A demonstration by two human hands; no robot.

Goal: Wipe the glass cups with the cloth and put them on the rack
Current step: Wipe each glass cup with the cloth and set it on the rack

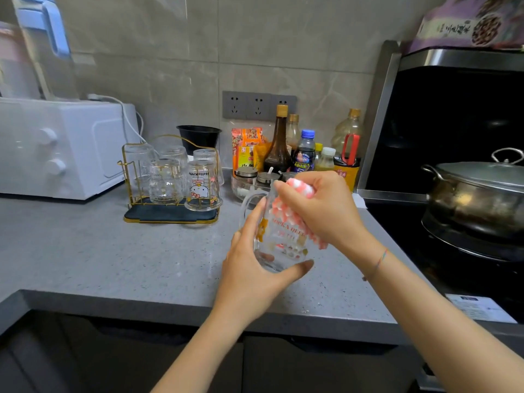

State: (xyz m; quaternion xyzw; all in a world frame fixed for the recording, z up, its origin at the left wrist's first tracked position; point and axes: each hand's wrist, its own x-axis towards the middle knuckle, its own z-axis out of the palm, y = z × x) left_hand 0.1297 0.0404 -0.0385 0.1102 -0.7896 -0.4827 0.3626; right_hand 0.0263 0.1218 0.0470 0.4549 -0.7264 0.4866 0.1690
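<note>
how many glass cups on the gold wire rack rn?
5, all upside down on the gold wire rack: back row at and; front row at and the cartoon-printed one. More may hide behind.

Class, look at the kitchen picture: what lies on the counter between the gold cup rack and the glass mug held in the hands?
In the head view, nothing: only bare grey counter separates the rack from the mug.

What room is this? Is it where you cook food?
Yes, most likely a home kitchen. A lidded pot sits on a stove, sauce bottles stand against the tiled wall, and a white microwave rests on the grey counter.
</note>
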